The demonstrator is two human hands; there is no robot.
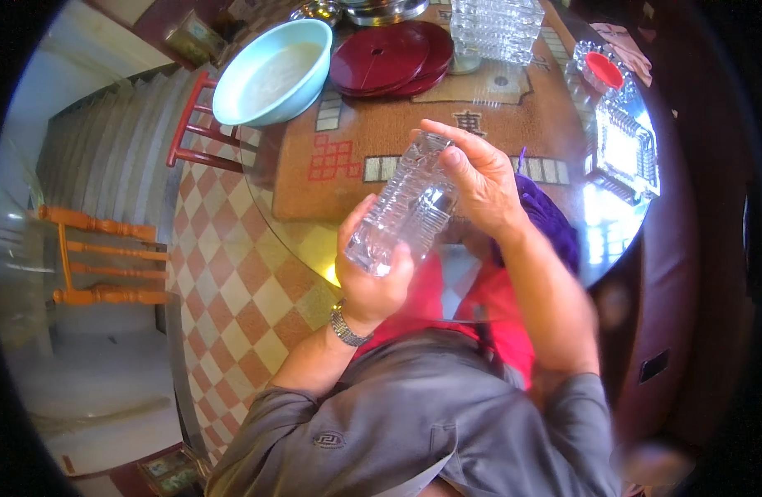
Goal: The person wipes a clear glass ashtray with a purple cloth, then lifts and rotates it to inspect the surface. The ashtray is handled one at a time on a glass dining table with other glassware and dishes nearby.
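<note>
My left hand (376, 273) grips the lower end of a clear ribbed container (409, 199), glass or plastic, with the thumb across its near side. The container is tilted, held above the near edge of a round glass tabletop (306, 233). Around its upper end are the thumb and fingers of my right hand (480, 177). A purple cloth (545, 217) lies on the table, partly hidden behind my right forearm.
A light blue basin (272, 74) of cloudy water stands at the far left, beside dark red discs (381, 59). Stacked clear ribbed pieces (497, 28) are at the back. On the right sit a clear ribbed dish (623, 149), a red round piece (604, 70) and a pink cloth (623, 50).
</note>
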